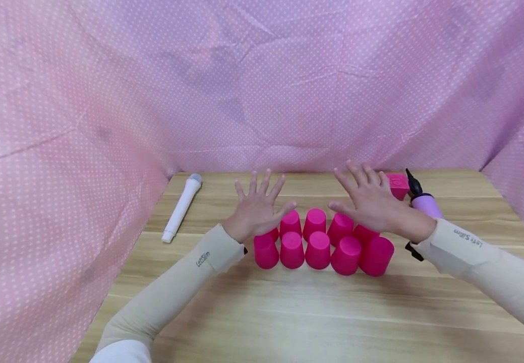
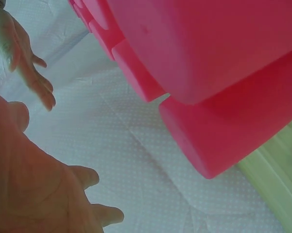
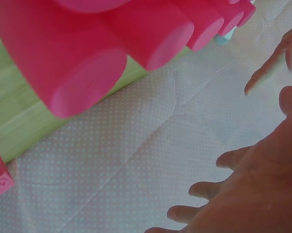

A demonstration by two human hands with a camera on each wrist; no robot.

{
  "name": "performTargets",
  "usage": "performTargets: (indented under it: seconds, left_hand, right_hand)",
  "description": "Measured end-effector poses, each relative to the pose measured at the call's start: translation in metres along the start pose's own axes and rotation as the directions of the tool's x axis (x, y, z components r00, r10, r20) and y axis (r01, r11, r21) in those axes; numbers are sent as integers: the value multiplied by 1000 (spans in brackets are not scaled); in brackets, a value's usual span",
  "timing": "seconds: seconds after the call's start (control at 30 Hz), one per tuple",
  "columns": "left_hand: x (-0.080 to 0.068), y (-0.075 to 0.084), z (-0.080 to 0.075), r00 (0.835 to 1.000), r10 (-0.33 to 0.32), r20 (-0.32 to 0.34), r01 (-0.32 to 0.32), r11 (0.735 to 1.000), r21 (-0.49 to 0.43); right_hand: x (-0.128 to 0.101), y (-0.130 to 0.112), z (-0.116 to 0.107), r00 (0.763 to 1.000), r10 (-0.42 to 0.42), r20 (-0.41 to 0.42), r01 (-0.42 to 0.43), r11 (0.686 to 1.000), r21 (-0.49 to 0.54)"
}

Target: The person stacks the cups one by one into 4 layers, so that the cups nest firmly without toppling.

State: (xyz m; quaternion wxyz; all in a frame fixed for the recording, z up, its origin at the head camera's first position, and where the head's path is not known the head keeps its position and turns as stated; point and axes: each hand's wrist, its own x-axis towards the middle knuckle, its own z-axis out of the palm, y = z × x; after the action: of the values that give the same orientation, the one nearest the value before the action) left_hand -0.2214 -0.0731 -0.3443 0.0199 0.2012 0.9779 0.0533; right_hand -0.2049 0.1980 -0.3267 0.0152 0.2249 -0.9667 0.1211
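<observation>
Left hand (image 1: pixel 257 209) | fingers spread (palm down) | right hand (image 1: pixel 370 204) alike | over cups (image 1: pixel 318 247)

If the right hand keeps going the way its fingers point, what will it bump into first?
Probably the dotted pink cloth at the back. The right hand hovers above the pink cups, fingers pointing forward and slightly left, with nothing visible between. Depth is hard to judge.

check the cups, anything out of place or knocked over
Nothing is knocked over. The pink cups stand upside down in two tight rows on the wooden table. Only the cup at the right end of the front row leans a little. The left hand and right hand hover above them, fingers spread.
</observation>
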Motion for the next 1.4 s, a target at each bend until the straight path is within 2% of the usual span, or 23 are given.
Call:
performTargets:
  seconds: [0.07,0.17,0.3,0.4,0.53,0.7,0.87,1.13,1.23,1.4]
  left_hand:
    - [0,-1,1,1000,12,25,-12,1000,-3]
    - [0,-1,3,992,99,75,-100,995,5]
    - [2,0,7,956,269,120,-274,961,31]
    - [3,2,11,940,320,116,-328,943,55]
    - [5,5,13,941,322,101,-328,944,48]
    - [6,6,14,945,315,91,-318,948,20]
    - [6,10,12,950,291,111,-295,955,15]
    - [7,12,9,951,285,119,-290,957,24]
    - [8,11,8,954,283,102,-285,958,11]
    - [13,6,0,957,291,20,-291,956,17]
  right_hand:
    - [1,-2,3,999,-33,31,32,999,15]
    - [3,-4,8,986,-117,118,113,993,40]
    - [5,-7,18,951,-244,192,232,969,80]
    - [9,-10,25,939,-298,172,285,953,101]
    - [17,-13,30,935,-324,145,311,945,104]
    - [23,-18,33,935,-313,166,292,946,138]
    - [26,-20,34,940,-296,168,270,949,161]
    - [31,-18,37,938,-320,129,302,943,143]
    - [33,-18,36,936,-336,108,323,938,126]
    - [36,-17,32,934,-354,54,347,932,102]
